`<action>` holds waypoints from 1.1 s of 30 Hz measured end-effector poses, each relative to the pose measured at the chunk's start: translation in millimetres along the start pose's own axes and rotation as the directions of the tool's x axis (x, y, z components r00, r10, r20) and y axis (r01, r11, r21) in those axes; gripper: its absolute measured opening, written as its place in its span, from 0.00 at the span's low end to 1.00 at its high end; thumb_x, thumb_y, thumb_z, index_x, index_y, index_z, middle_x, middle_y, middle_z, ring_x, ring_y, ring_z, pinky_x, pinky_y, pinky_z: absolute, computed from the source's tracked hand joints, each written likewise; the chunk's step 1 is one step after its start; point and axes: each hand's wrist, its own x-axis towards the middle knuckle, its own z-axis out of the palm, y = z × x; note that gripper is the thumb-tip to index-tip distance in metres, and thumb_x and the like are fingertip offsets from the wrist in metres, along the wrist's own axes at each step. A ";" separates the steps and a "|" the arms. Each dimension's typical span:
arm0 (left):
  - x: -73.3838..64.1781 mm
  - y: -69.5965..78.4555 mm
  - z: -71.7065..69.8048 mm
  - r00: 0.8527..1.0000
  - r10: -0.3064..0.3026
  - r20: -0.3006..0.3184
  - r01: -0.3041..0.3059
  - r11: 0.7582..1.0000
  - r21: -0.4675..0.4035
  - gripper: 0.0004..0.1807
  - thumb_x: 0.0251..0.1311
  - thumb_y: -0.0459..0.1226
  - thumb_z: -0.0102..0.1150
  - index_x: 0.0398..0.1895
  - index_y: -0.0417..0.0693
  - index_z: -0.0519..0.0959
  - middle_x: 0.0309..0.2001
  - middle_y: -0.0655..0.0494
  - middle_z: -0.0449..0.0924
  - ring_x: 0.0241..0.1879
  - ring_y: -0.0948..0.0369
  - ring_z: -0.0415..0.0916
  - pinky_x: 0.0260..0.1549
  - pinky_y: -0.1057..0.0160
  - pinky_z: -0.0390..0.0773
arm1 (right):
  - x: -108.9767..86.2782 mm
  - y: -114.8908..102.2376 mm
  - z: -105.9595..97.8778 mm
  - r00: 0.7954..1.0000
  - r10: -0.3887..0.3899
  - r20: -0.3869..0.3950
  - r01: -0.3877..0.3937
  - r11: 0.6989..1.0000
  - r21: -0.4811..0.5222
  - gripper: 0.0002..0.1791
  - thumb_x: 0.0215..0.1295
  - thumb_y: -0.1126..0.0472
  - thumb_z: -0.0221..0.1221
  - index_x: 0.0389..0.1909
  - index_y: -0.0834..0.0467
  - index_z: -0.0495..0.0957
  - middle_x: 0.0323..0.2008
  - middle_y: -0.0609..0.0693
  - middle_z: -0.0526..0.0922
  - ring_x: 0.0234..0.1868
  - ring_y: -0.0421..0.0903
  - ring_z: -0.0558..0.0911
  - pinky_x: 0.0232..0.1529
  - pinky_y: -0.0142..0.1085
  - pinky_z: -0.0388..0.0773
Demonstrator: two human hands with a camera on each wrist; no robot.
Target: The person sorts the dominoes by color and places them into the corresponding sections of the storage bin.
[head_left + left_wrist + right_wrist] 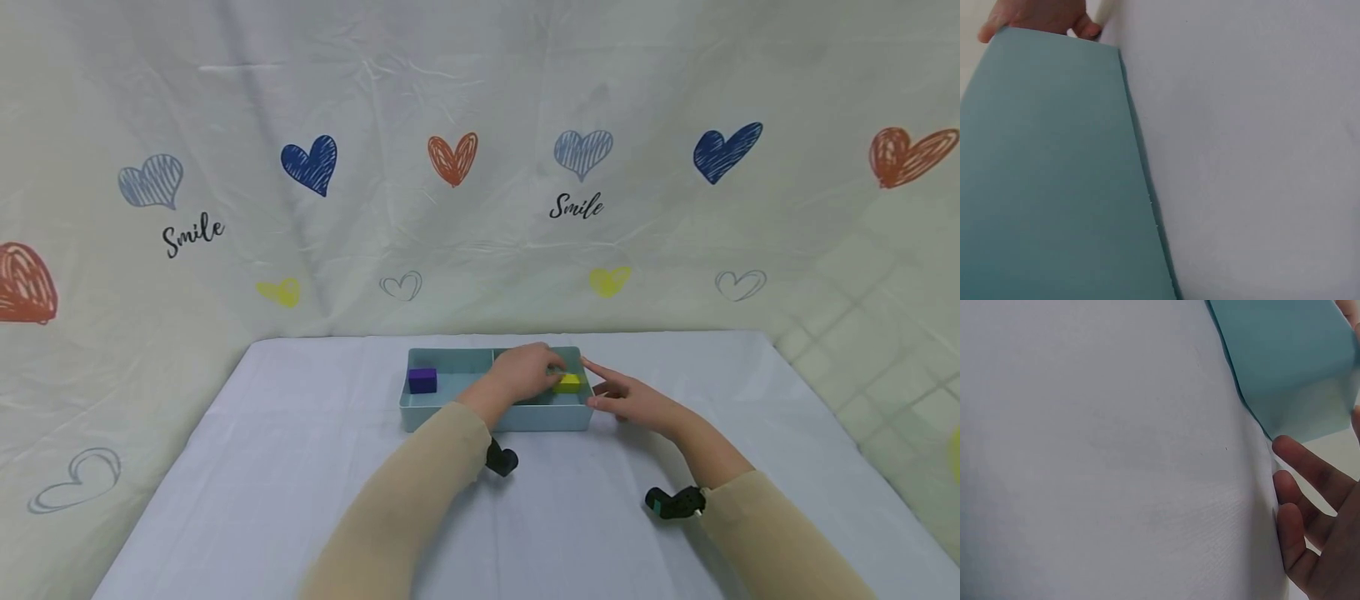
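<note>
A pale blue-green divided box [450, 420] sits near the far edge of the table. My left hand [525, 371] reaches over its front wall into the right compartment. Its curled fingers pinch the left end of a yellow block [567, 383], partly covered by them, close to the right wall. My right hand [633, 400] is at the box's right end, its fingers spread and fairly straight; in the right wrist view a fingertip [1284, 447] touches the bottom corner. A purple block [422, 381] lies at the left end of the left compartment.
A white cloth covers the table [315, 483]. Behind it hangs a pale curtain [495, 300] printed with hearts and "Smile". A thin divider [492, 357] splits the box, mostly hidden by my left hand. Black wrist cameras [675, 503] are on both wrists.
</note>
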 end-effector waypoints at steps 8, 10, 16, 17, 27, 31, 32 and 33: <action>-7.1 -2.5 -7.3 1.000 -0.023 -0.014 0.023 0.999 -0.049 0.17 0.71 0.49 0.55 0.60 0.66 0.80 0.54 0.66 0.78 0.53 0.67 0.75 0.51 0.64 0.77 | 1.0 1.2 -1.8 1.000 -0.002 -0.009 0.002 1.000 -0.016 0.42 0.71 0.47 0.58 0.79 0.38 0.46 0.66 0.65 0.68 0.59 0.56 0.73 0.44 0.41 0.75; -9.2 -1.7 -9.8 1.000 -0.025 -0.015 0.024 0.999 -0.049 0.17 0.71 0.49 0.55 0.61 0.66 0.80 0.53 0.66 0.78 0.50 0.67 0.76 0.49 0.65 0.77 | 0.8 1.9 -3.4 1.000 -0.007 -0.007 0.007 1.000 -0.019 0.42 0.71 0.47 0.58 0.79 0.38 0.46 0.66 0.65 0.68 0.59 0.56 0.73 0.44 0.41 0.75; -13.2 -2.9 -13.4 1.000 -0.014 -0.027 0.013 0.999 -0.040 0.18 0.71 0.49 0.55 0.62 0.67 0.79 0.51 0.65 0.78 0.45 0.68 0.76 0.44 0.65 0.78 | 0.5 2.4 -6.6 1.000 -0.017 -0.003 0.017 1.000 -0.026 0.42 0.72 0.47 0.57 0.79 0.37 0.45 0.67 0.65 0.67 0.60 0.57 0.72 0.45 0.41 0.75; -13.7 -3.8 -13.5 0.999 -0.012 -0.030 0.011 0.999 -0.037 0.18 0.71 0.49 0.55 0.62 0.67 0.79 0.51 0.65 0.78 0.45 0.68 0.76 0.44 0.66 0.78 | 0.6 2.3 -6.6 1.000 -0.015 -0.004 0.015 0.999 -0.028 0.42 0.72 0.47 0.57 0.79 0.37 0.45 0.67 0.66 0.67 0.60 0.57 0.72 0.45 0.41 0.75; -30.7 -7.5 -19.5 0.999 -0.005 -0.043 0.004 1.000 -0.017 0.20 0.71 0.51 0.54 0.63 0.66 0.78 0.58 0.63 0.76 0.49 0.65 0.77 0.45 0.64 0.79 | 2.3 2.5 -10.2 1.000 -0.004 -0.004 0.004 0.998 -0.066 0.44 0.71 0.44 0.57 0.79 0.36 0.43 0.69 0.68 0.64 0.57 0.56 0.74 0.43 0.40 0.76; -40.9 -10.4 -24.5 0.998 0.005 -0.063 -0.006 1.000 -0.016 0.20 0.71 0.52 0.53 0.64 0.67 0.77 0.59 0.63 0.75 0.48 0.65 0.77 0.43 0.64 0.79 | 1.6 1.7 -12.5 1.000 -0.015 0.000 0.015 0.996 -0.090 0.44 0.71 0.45 0.56 0.80 0.37 0.42 0.70 0.69 0.61 0.55 0.56 0.75 0.42 0.40 0.76; -43.1 -11.8 -25.4 0.998 0.007 -0.067 -0.008 1.000 -0.015 0.21 0.71 0.53 0.53 0.64 0.67 0.77 0.59 0.64 0.75 0.48 0.66 0.77 0.43 0.64 0.79 | 1.2 1.5 -13.0 1.000 -0.023 0.000 0.023 0.995 -0.096 0.43 0.72 0.45 0.56 0.80 0.38 0.42 0.70 0.69 0.61 0.55 0.56 0.75 0.43 0.41 0.77; -45.5 -12.9 -26.4 0.998 0.006 -0.070 -0.007 1.000 -0.016 0.21 0.71 0.53 0.53 0.65 0.68 0.76 0.59 0.64 0.75 0.49 0.66 0.77 0.44 0.64 0.79 | 0.8 1.2 -13.5 1.000 -0.030 -0.006 0.029 0.993 -0.110 0.43 0.72 0.45 0.55 0.80 0.39 0.42 0.70 0.68 0.61 0.55 0.57 0.75 0.43 0.41 0.77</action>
